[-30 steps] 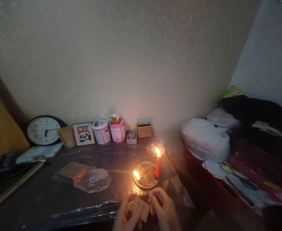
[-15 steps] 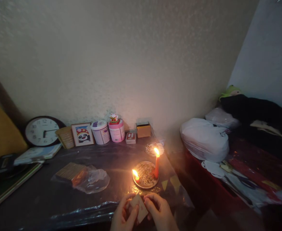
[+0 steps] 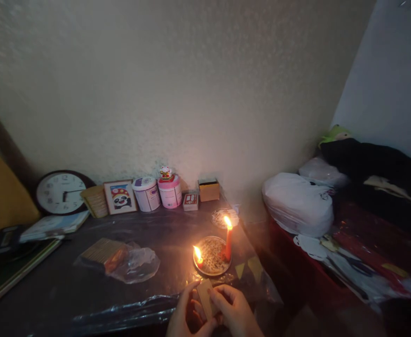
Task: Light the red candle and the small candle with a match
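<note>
Close to the table's front edge, my left hand (image 3: 182,314) and my right hand (image 3: 236,310) both hold a small tan piece of paper (image 3: 205,296). The paper looks like a narrow folded strip, tilted, with its lower end partly hidden by fingers. My right thumb and fingers pinch its right side; my left fingers curl behind its left side. Just beyond my hands sits a round metal plate (image 3: 212,274) with burnt bits in it. A tall red candle (image 3: 229,245) burns at the plate's right and a short candle (image 3: 199,262) burns at its left.
Two yellow paper triangles (image 3: 240,270) lie right of the plate. A plastic bag (image 3: 140,264) with a tan stack (image 3: 103,250) lies left. Along the wall stand a clock (image 3: 61,192), a picture frame (image 3: 120,196), tins (image 3: 146,194) and a cardboard box (image 3: 209,191).
The paper has gone from a broad diamond shape to a narrower strip. My left hand has shifted slightly right, its thumb now lower near the paper's bottom end.
</note>
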`<state>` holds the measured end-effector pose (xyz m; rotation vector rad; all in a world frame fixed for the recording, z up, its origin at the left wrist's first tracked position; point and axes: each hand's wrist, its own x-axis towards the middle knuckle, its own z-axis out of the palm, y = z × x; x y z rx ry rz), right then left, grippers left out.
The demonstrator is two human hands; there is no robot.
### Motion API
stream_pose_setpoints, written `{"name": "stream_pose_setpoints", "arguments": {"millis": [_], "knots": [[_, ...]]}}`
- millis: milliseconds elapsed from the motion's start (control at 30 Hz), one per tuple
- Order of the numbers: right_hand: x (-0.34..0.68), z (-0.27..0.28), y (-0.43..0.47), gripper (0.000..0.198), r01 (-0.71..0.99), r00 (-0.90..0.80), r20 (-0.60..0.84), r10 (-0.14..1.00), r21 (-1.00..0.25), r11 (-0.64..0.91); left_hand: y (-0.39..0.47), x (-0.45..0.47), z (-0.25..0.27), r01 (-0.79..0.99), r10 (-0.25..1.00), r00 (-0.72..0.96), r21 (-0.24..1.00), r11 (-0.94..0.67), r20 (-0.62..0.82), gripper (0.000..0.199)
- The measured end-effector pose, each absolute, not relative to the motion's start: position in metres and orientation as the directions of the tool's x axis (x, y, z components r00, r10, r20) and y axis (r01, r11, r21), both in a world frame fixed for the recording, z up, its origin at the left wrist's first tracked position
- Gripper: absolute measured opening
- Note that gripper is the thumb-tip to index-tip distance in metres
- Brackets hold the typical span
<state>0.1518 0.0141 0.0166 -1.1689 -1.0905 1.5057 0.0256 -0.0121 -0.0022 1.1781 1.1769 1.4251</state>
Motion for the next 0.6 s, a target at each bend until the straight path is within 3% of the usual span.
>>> {"name": "stream_pose_setpoints", "arguments": {"millis": [100,400,600], "knots": [[0.152,0.019,0.012,0.052,-0.145,-0.171,-0.169,0.971,-0.970,-0.195,-0.011,0.025,0.002,-0.086,0.987,-0.093,0.987,-0.136,0.128,0.055],[0.151,0.022,0.013,0.043,-0.063,-0.163,-0.180,0.970,-0.979,-0.192,-0.009,0.019,-0.002,0.113,0.976,-0.084,0.975,-0.193,0.202,0.048],[0.163,0.036,0.013,0.037,0.142,0.043,0.049,0.998,-0.989,0.043,-0.011,0.016,-0.006,0.233,0.965,-0.163,0.958,-0.165,0.205,0.044]]}}
